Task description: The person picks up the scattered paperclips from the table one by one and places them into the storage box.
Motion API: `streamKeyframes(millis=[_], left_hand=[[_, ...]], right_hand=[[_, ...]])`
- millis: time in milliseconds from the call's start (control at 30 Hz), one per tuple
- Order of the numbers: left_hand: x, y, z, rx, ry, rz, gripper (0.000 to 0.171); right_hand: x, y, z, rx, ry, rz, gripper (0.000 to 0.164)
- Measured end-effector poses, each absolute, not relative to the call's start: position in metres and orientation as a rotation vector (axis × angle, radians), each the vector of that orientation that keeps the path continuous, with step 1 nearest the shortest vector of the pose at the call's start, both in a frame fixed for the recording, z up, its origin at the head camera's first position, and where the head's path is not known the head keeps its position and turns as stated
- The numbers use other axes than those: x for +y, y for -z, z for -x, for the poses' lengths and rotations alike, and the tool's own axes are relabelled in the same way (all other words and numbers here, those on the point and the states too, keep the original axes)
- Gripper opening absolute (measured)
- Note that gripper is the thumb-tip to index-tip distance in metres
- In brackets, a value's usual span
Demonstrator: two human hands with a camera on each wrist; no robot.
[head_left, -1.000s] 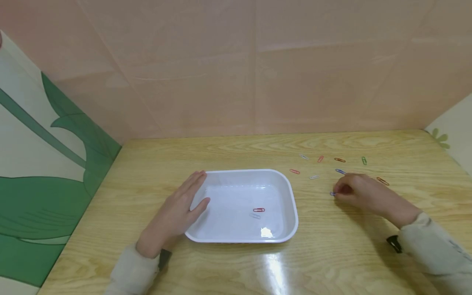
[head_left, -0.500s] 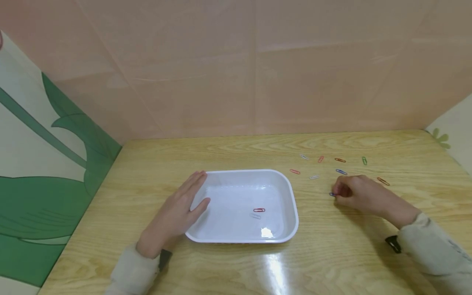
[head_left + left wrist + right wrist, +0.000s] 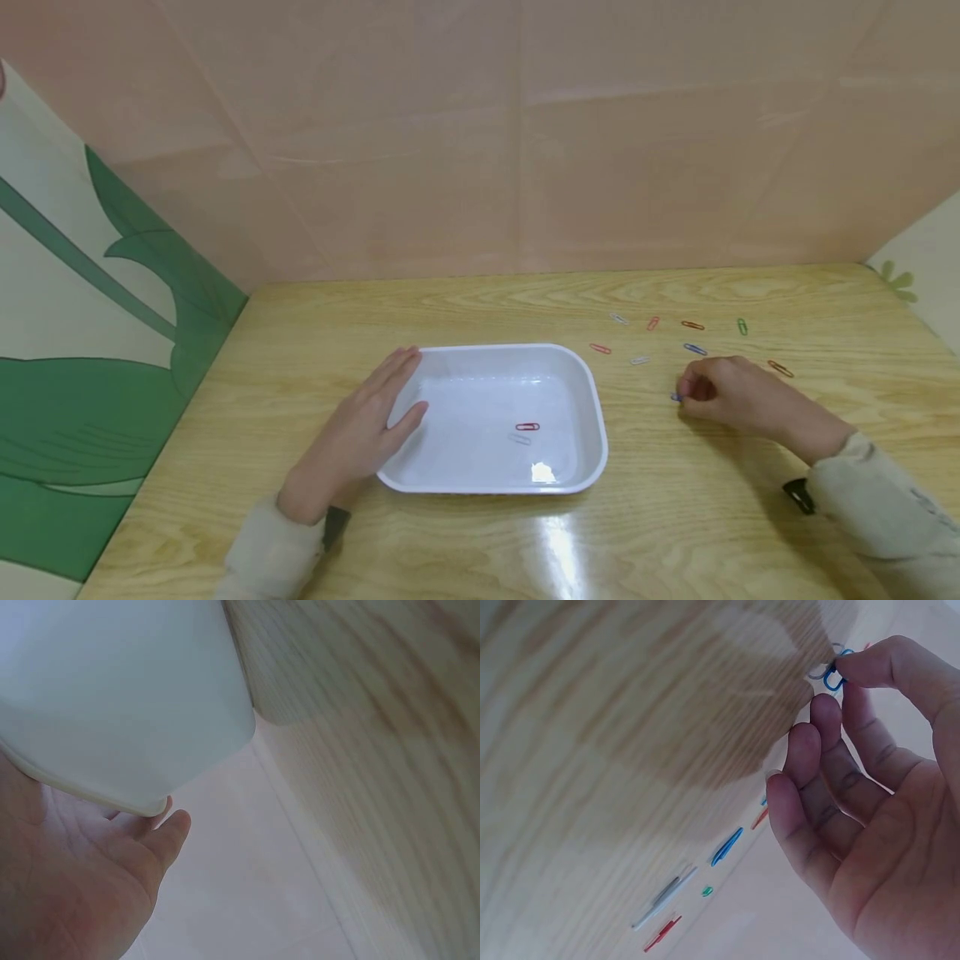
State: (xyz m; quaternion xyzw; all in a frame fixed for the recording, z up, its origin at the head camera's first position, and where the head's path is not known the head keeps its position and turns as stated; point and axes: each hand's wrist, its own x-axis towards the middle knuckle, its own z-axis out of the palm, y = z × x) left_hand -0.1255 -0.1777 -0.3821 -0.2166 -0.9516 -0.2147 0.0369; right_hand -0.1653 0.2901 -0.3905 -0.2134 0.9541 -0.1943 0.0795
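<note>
Two paperclips [image 3: 527, 427] lie in the white tray [image 3: 465, 417]; eight loose clips [image 3: 695, 349] (head-view count) lie outside it. Right hand [image 3: 731, 390] pinches a blue clip [image 3: 676, 397] near them; left hand [image 3: 356, 433], fingers straight, touches the tray.

Blue paperclip [image 3: 831, 675] in right grip [image 3: 891, 814]

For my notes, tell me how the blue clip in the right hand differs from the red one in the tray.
The blue clip is pinched by the right hand; the red clip is unheld. The blue clip is outside the tray; the red clip, inside. Both are paper clips.
</note>
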Motion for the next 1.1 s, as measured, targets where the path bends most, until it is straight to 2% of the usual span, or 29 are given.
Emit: streamKeyframes(millis=[633, 1100], left_hand=[[-0.178, 0.381, 0.126, -2.931, 0.655, 0.659, 0.065], [-0.177, 0.382, 0.126, -2.927, 0.665, 0.664, 0.065]], right_hand=[[0.285, 0.388, 0.162, 2.958, 0.520, 0.792, 0.008], [0.272, 0.386, 0.153, 3.059, 0.715, 0.875, 0.016]])
